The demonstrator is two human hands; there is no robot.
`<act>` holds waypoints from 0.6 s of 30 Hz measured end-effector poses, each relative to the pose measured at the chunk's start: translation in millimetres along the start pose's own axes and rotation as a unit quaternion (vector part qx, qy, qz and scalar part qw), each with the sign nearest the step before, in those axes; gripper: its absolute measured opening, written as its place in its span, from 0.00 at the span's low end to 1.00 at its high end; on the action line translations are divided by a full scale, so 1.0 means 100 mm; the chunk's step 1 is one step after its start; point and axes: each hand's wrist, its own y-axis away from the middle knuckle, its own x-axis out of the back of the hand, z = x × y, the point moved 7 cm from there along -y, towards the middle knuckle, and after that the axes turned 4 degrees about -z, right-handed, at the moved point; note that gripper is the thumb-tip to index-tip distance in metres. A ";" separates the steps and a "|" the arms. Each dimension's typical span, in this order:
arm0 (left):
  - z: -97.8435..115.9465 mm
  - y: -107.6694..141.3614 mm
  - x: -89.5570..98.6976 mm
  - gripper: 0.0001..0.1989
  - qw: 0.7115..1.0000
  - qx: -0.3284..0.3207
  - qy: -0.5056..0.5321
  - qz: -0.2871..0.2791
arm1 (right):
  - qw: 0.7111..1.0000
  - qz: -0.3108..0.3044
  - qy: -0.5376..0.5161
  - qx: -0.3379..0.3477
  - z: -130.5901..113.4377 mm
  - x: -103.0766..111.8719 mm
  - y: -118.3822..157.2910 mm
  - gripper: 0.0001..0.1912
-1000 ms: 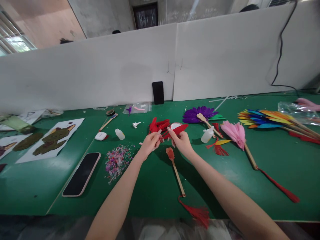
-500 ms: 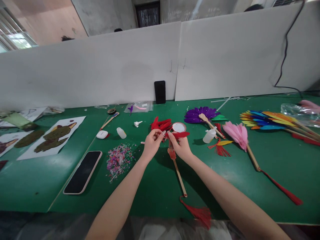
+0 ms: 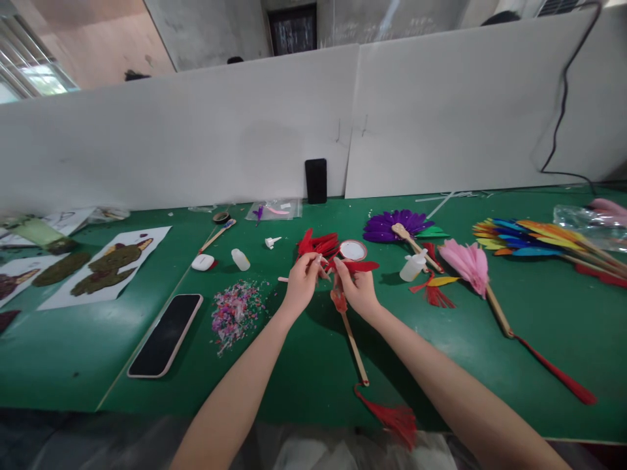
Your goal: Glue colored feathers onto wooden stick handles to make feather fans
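A red feather (image 3: pixel 365 266) is pinched in my right hand (image 3: pixel 358 285), its tip pointing right. My left hand (image 3: pixel 302 279) is close beside it, fingers closed and thumb against fingertip; what lies between them, if anything, is too small to make out. Behind both hands is a pile of red feathers (image 3: pixel 326 243), with a small round white container (image 3: pixel 353 249) to its right. Below them a wooden fan handle (image 3: pixel 353 343) with a red upper end lies on the green table (image 3: pixel 304 372), a red tassel (image 3: pixel 396 418) hanging from its lower end. My hands hide part of the handle's top.
Left are a phone (image 3: pixel 165 336), loose confetti (image 3: pixel 238 313) and a small white bottle (image 3: pixel 240 259). Right are a glue bottle (image 3: pixel 412 266), purple fan (image 3: pixel 396 225), pink fan (image 3: pixel 465 264) and multicoloured feather fans (image 3: pixel 529 236). A black phone (image 3: pixel 316 181) leans on the white partition (image 3: pixel 196 143).
The fingertips of my two hands have moved slightly apart. The red feather stays in my right hand. The whole view has shifted a little.
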 end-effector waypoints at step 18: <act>0.05 0.04 -0.01 0.10 0.999 -0.007 0.001 0.034 | 1.000 0.015 0.006 0.005 -0.04 0.00 0.02 0.23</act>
